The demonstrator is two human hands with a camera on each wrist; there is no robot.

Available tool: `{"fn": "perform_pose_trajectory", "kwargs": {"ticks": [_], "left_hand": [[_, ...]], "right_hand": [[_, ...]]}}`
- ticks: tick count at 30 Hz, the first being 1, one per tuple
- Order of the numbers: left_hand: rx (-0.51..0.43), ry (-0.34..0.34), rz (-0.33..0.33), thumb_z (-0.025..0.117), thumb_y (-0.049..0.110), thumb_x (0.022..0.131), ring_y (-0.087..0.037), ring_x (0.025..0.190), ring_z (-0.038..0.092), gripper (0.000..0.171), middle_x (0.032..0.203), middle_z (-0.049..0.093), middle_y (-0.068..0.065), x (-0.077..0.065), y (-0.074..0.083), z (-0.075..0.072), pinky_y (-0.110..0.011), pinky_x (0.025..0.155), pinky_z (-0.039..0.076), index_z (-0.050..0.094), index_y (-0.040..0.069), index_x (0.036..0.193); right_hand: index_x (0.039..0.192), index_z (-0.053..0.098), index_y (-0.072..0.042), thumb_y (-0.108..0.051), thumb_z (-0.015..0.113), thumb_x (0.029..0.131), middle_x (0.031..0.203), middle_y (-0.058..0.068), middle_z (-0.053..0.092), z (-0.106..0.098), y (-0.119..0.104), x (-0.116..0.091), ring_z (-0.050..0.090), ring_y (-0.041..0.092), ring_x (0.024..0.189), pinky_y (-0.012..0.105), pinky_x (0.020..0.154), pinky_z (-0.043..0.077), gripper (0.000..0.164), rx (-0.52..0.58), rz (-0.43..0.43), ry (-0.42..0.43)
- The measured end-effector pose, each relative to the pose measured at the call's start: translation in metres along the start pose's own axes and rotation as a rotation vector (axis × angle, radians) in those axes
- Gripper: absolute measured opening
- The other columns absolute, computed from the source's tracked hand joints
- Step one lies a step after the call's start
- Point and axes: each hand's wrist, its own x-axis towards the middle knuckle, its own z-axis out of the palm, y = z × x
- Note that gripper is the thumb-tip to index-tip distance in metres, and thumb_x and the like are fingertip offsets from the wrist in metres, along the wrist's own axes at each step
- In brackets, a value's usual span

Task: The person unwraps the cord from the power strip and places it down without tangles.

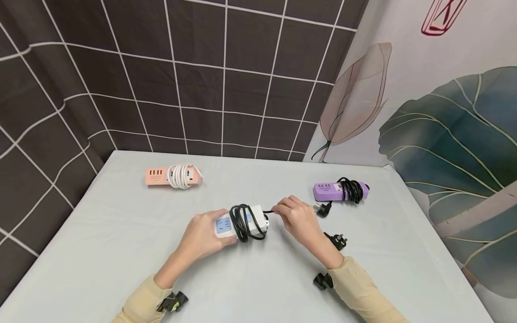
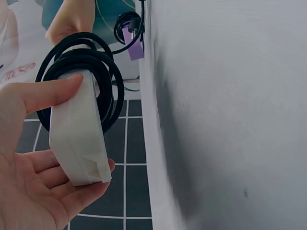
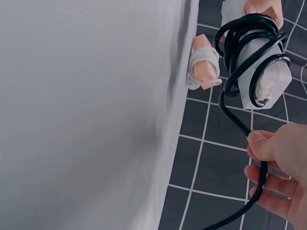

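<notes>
A white power strip (image 1: 223, 225) with blue socket faces is gripped at its left end by my left hand (image 1: 203, 235). In the left wrist view the thumb lies on one side of the strip (image 2: 76, 139) and the fingers on the other. Several loose loops of black cord (image 1: 242, 223) wrap its right half. To the right of the strip, my right hand (image 1: 298, 220) pinches the cord between thumb and fingertips. In the right wrist view the cord (image 3: 261, 184) runs on down past the fingers. Its black plug (image 1: 338, 241) shows beside the right wrist.
A pink power strip (image 1: 157, 176) wound with white cord lies at the back left. At the back right is a purple power strip (image 1: 328, 192) wound with black cord, its plug (image 1: 323, 209) just in front. A dark tiled-pattern curtain (image 1: 202, 89) stands behind the table (image 1: 121, 215).
</notes>
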Motion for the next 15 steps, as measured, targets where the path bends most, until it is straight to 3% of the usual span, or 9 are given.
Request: {"fn": "perform_pose_trajectory", "kwargs": {"ticks": [15], "left_hand": [[0.007, -0.015, 0.018, 0.088, 0.031, 0.056, -0.015, 0.072, 0.059, 0.072, 0.097, 0.072, -0.013, -0.0007, -0.0001, 0.0032, -0.031, 0.065, 0.047, 0.066, 0.002, 0.118]], "right_hand": [[0.084, 0.075, -0.015, -0.009, 0.074, 0.08, 0.08, -0.006, 0.071, -0.0016, -0.0014, 0.003, 0.061, 0.011, 0.069, 0.023, 0.048, 0.047, 0.008, -0.035, 0.066, 0.041]]}}
